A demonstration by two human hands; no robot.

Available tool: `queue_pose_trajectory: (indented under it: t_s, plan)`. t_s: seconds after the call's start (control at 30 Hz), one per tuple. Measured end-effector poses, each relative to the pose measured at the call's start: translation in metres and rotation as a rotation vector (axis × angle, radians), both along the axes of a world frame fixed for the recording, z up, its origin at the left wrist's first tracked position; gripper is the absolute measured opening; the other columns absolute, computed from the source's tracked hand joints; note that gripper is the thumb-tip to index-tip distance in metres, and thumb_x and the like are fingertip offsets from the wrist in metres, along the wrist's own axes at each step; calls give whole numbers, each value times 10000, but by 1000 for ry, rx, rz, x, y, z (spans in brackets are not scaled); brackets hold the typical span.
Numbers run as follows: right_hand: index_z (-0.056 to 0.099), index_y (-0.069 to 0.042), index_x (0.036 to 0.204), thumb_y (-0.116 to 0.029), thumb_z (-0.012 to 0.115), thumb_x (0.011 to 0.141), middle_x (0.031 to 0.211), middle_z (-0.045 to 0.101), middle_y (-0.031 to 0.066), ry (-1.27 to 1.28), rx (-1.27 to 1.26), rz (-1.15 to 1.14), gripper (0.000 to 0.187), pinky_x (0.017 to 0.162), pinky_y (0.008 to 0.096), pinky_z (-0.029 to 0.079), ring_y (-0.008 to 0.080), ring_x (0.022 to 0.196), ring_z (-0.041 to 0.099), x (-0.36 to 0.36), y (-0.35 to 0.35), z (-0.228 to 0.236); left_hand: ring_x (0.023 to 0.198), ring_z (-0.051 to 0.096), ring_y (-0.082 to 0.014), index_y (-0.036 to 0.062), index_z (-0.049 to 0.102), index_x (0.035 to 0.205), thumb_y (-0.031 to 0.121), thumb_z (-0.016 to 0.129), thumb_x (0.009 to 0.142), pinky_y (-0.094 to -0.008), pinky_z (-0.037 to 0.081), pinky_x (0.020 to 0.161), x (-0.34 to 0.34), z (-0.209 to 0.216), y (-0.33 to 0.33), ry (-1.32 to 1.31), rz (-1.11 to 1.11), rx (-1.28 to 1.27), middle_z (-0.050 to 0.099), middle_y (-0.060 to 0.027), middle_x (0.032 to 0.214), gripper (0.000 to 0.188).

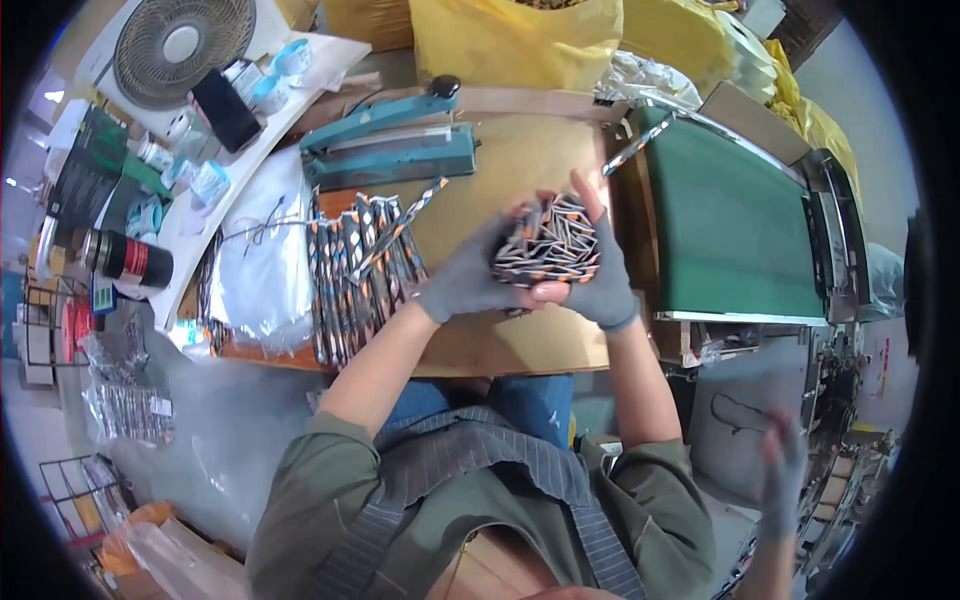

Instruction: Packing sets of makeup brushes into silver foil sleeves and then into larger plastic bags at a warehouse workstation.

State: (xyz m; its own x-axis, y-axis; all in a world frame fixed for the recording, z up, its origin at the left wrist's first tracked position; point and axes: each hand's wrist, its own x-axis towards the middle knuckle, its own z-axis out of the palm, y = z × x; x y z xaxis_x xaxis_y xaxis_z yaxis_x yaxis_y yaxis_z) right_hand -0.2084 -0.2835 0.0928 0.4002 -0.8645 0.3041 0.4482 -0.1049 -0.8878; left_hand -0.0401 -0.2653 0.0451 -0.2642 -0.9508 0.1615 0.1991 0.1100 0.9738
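A thick bundle of slim black, white and orange patterned packets point(548, 242) is clasped between my two hands above the table, its packet ends facing up. My left hand point(468, 278), in a grey fingerless glove, wraps the bundle's left side. On the other side my right hand point(612, 285), gloved alike, closes round it with the thumb raised along the edge. Left of my hands lies a row of similar packets point(340, 275), with a single loose packet point(402, 228) slanting across it. Another lone packet point(640, 143) rests at the edge of the green conveyor belt point(730, 225).
A teal bar sealer point(390, 150) stands on the table's far side point(535, 145). Clear plastic bags point(262, 265) lie left of the packets. The left shelf bears a fan point(182, 45), a phone point(225, 110) and a dark flask point(130, 258). Another person's gloved hand point(782, 470) shows at lower right.
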Motion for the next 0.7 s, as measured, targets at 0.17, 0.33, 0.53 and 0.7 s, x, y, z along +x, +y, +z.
queue_pose_trajectory:
  t_s: [0.17, 0.33, 0.53, 0.7]
  plan:
    - [409, -6, 1263, -78, 719, 684, 1042, 561, 112, 248, 227, -163, 661, 819, 306, 484, 200, 946, 575, 31, 64, 44, 976, 569, -169, 29, 532, 1164, 232, 815, 622, -300, 450, 880, 16, 34, 49, -87, -238, 59, 604, -65, 1077, 644]
    - [564, 72, 1102, -229, 596, 718, 1135, 575, 207, 177, 386, 542, 489, 846, 361, 483, 274, 945, 597, 44, 50, 3, 998, 559, -163, 30, 544, 1166, 277, 751, 699, -298, 444, 871, 25, 21, 123, 253, -214, 405, 598, -67, 1081, 567]
    - [525, -23, 741, -208, 563, 712, 741, 541, 122, 76, 519, 444, 191, 728, 353, 473, 264, 777, 575, 75, 73, -31, 883, 614, -189, 41, 606, 982, 195, 657, 792, -314, 475, 812, 244, -19, 134, -509, 674, 490, 648, -78, 853, 250]
    - [565, 2, 760, -215, 534, 750, 814, 600, 140, 132, 470, 524, 219, 751, 321, 473, 246, 819, 589, 117, 77, -30, 645, 545, -136, 39, 669, 864, 260, 627, 796, -294, 436, 620, 384, -66, 154, -1087, 704, 158, 617, -96, 694, 235]
